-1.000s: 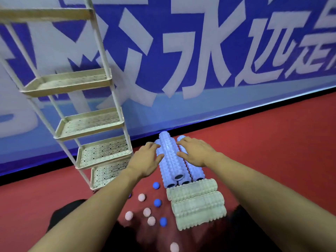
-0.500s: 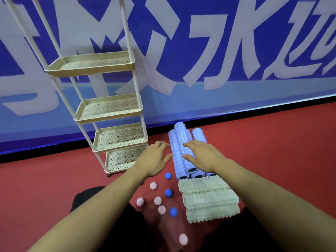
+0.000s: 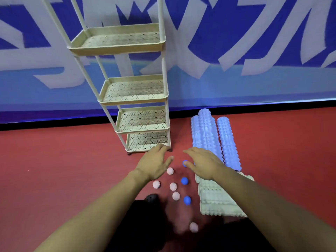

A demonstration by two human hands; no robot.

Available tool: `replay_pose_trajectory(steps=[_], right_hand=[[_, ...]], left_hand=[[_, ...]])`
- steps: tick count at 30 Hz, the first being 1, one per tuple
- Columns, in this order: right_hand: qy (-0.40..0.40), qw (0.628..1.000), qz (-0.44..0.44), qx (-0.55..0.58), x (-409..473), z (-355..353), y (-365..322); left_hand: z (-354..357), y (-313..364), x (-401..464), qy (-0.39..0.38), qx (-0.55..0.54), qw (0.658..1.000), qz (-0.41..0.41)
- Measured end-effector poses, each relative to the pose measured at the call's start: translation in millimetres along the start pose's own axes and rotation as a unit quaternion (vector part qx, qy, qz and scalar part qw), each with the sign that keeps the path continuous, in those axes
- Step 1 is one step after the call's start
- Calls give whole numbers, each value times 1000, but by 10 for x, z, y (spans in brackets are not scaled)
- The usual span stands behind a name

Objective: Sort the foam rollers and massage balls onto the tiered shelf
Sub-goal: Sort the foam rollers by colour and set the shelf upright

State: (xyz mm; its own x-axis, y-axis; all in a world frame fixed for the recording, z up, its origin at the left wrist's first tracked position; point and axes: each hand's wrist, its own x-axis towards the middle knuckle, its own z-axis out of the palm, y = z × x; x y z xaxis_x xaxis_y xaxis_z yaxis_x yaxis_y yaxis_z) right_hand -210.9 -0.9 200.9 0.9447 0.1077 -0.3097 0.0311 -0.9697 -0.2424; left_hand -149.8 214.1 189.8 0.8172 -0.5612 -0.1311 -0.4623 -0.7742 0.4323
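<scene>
A cream tiered shelf (image 3: 134, 101) with perforated trays stands against the wall, its visible trays bare. Three light blue foam rollers (image 3: 209, 135) lie stacked on the red floor to its right. In front of them sit cream foam rollers (image 3: 218, 199), partly under my right forearm. Several pink spiky massage balls (image 3: 173, 186) and blue balls (image 3: 184, 181) are scattered between my arms. My left hand (image 3: 154, 165) hovers before the shelf's lowest tray, fingers relaxed, holding nothing. My right hand (image 3: 203, 164) is spread above a blue ball (image 3: 185, 163), empty.
A blue and white banner wall (image 3: 236, 51) runs along the back, with a black strip at the floor. Dark clothing and a black shoe (image 3: 151, 198) show at the bottom. One pink ball (image 3: 193, 227) lies apart near my legs.
Both hands have lifted off the blue rollers and drawn back toward the balls. The view has swung left, bringing the shelf to the centre.
</scene>
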Motion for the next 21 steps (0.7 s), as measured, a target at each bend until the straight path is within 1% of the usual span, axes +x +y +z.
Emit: replay_pose_trajectory(steps=[4, 7, 11, 16, 21], right_hand=[[64, 998, -13, -3, -511, 35, -433], [83, 996, -17, 1, -989, -31, -808], [122, 992, -35, -15, -1280, -153, -1126], [103, 993, -42, -48, -1412, -269, -1411], [101, 990, -64, -76, -1219, -472, -1585]], left_hand=[[-126, 28, -739, 57, 4, 998, -5], [-382, 83, -1331, 95, -1, 995, -9], [-729, 106, -1747, 162, -6, 987, 2], [-791, 121, -2077, 167, -11, 986, 2], [-778, -62, -2112, 164, -23, 986, -19]])
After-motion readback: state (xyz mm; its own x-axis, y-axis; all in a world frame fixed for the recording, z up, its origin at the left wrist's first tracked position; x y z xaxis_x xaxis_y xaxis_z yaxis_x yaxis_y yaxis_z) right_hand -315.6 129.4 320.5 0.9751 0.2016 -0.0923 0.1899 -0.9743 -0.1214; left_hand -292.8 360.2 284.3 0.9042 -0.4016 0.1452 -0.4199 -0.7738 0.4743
